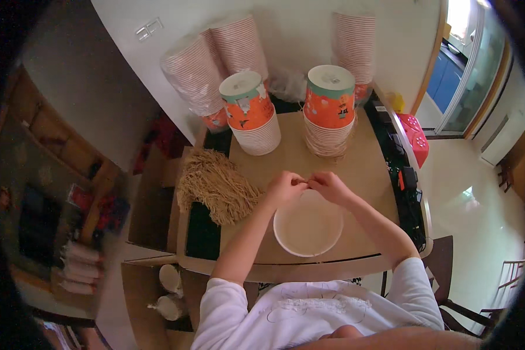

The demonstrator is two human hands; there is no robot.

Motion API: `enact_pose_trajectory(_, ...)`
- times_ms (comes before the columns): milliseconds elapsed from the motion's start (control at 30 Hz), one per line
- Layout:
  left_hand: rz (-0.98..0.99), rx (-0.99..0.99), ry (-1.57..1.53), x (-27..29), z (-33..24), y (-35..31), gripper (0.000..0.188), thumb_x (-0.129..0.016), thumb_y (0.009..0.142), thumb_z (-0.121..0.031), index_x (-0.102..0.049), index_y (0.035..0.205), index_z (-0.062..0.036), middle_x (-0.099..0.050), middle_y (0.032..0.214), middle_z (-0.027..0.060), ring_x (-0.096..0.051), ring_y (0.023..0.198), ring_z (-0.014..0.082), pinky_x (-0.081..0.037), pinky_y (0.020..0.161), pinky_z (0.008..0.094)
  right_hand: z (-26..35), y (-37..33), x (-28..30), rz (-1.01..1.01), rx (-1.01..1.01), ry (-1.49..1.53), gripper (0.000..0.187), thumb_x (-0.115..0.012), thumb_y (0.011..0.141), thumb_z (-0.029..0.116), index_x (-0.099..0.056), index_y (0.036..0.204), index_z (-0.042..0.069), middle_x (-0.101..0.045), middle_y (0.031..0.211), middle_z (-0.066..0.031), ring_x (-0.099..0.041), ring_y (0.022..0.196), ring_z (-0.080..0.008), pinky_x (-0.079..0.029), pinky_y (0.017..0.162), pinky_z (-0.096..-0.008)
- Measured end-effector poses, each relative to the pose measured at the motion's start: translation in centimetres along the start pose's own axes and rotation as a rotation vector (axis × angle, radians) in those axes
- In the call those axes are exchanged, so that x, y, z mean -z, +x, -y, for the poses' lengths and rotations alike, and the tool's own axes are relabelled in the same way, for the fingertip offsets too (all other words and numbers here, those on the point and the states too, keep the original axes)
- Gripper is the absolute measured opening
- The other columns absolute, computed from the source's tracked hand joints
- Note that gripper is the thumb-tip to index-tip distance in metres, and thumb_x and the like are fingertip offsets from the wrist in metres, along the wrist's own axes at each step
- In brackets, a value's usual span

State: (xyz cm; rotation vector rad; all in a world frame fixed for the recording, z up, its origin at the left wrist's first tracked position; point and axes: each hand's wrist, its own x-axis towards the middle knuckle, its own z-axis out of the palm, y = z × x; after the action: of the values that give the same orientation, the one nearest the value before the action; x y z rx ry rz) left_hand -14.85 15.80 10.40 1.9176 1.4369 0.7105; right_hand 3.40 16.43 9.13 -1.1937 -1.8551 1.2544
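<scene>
A round white paper bucket [279, 236] stands with its mouth up at the table's near side. At its far rim my left hand [284, 186] and my right hand [331, 188] meet, fingertips pinched close together. Whatever lies between the fingers is too small to make out. To the left of my left hand a loose heap of tan paper-like cord [219, 186] spreads over the table. Beyond my hands are two stacks of upturned orange, green and white paper buckets, one at left [251, 116] and one at right [331, 108]. Cord strands hang about the right stack.
Plastic-wrapped bucket stacks [192, 76] line the wall, with another [354, 49] at right. Black devices and cables [410, 178] run along the table's right edge. A red plastic stool [415, 140] stands beyond. At lower left, an open cardboard box [143, 291] holds wrapped white stacks.
</scene>
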Motion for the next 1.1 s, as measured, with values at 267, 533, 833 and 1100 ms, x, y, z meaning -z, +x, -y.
enact_pose_trajectory(267, 0.381, 0.339, -0.486, -0.3, 1.8, 1.7, 0.023, -0.065, 0.08, -0.018, -0.066, 0.094, 0.0001, -0.065, 0.081, 0.0051, -0.059, 0.07, 0.0109, -0.048, 0.063, 0.0256, -1.6, 1.0, -0.4, -0.062, 0.065, 0.184, 0.006, -0.055, 0.083, 0.005, -0.058, 0.086, 0.002, -0.059, 0.073, -0.0036, -0.051, 0.066, -0.0092, -0.044, 0.06, -0.0252)
enact_pose_trajectory(533, 0.025, 0.122, -0.299, -2.2, 3.1, 0.1, 0.017, -0.066, 0.076, -0.015, -0.066, 0.085, 0.0002, -0.065, 0.072, 0.0065, -0.059, 0.065, 0.0104, -0.048, 0.059, 0.0271, 0.5, -13.2, 0.5, -0.323, 0.111, 0.38, 0.011, -0.057, 0.085, 0.007, -0.055, 0.095, 0.001, -0.055, 0.083, -0.0009, -0.05, 0.078, -0.009, -0.042, 0.071, -0.0225)
enact_pose_trajectory(833, -0.075, 0.057, -0.338, -3.3, 3.1, 0.0, 0.015, -0.064, 0.077, -0.014, -0.065, 0.082, 0.0, -0.064, 0.067, 0.0066, -0.059, 0.059, 0.0101, -0.047, 0.057, 0.0251, 0.5, -20.6, -5.9, 0.036, -0.365, 0.515, 0.022, -0.057, 0.088, 0.017, -0.059, 0.1, -0.002, -0.062, 0.087, -0.002, -0.054, 0.08, -0.008, -0.045, 0.073, -0.0238)
enact_pose_trajectory(1100, -0.133, 0.053, -0.285, -3.2, 2.3, -0.5, 0.014, -0.064, 0.077, -0.013, -0.065, 0.081, -0.0003, -0.064, 0.066, 0.0066, -0.059, 0.058, 0.0103, -0.047, 0.056, 0.0256, -2.8, -20.3, -7.7, 0.031, -0.257, 0.288, 0.019, -0.058, 0.087, 0.014, -0.06, 0.099, 0.0, -0.06, 0.076, -0.0016, -0.053, 0.073, -0.007, -0.044, 0.065, -0.0224)
